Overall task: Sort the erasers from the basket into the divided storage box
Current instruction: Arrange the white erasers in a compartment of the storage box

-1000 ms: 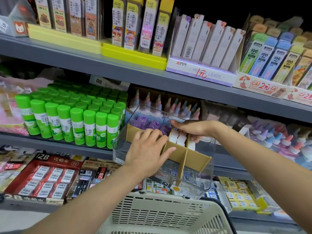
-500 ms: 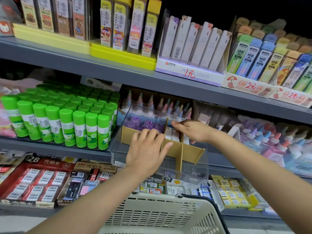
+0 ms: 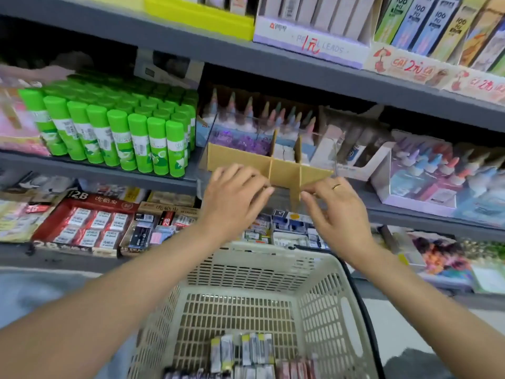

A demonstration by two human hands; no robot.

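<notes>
The basket hangs below us, erasers piled at its bottom. Our divided storage box sits on the shelf. Both our left hand and right hand hover loosely curled, holding nothing; bumping the cardboard dividers could mix compartments.

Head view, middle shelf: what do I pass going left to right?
Green glue sticks → divided storage box with purple erasers in its left compartment → pastel-capped bottles in a display carton.
</notes>
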